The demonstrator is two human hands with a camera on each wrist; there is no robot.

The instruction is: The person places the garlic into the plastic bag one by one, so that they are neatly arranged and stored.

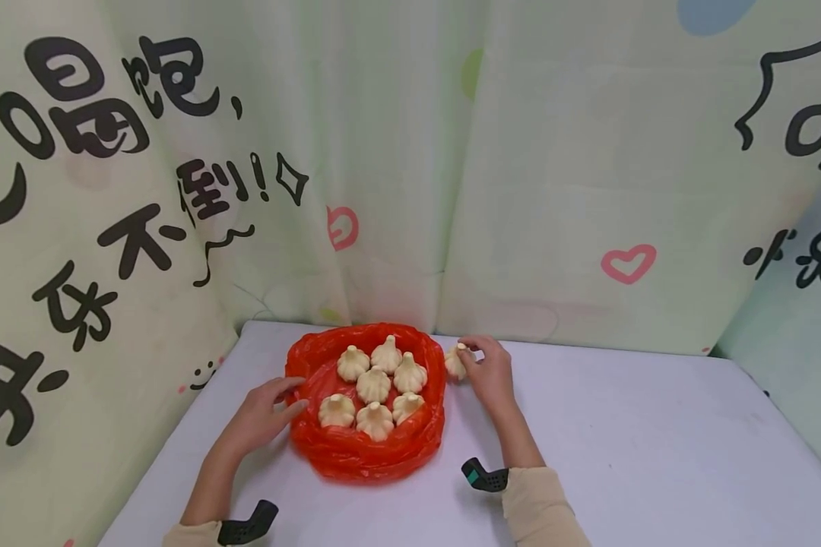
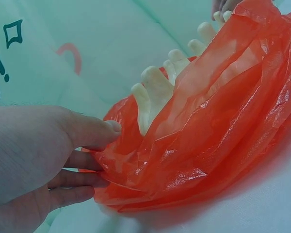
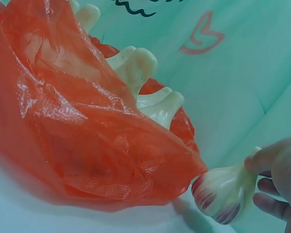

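A red plastic bag point(image 1: 369, 467) lies on the table with its rim rolled down, several white garlic bulbs point(image 1: 373, 386) sitting inside. Just outside the bag's right edge, my right hand point(image 1: 489, 372) pinches one garlic bulb point(image 3: 223, 194) by its stem. That bulb has purple-red streaks on its lower part, seen in the right wrist view. On the opposite side, my left hand point(image 1: 263, 414) touches the bag's left rim, its fingers fairly straight and the thumb point(image 2: 99, 131) against the plastic. Part of the bulbs is hidden behind the bag wall in both wrist views.
The white table point(image 1: 629, 441) extends to the right of the bag. Behind it hangs a pale green curtain point(image 1: 547, 190) printed with black characters and pink hearts, which also covers the left side. Black wrist devices point(image 1: 484, 476) are worn at both cuffs.
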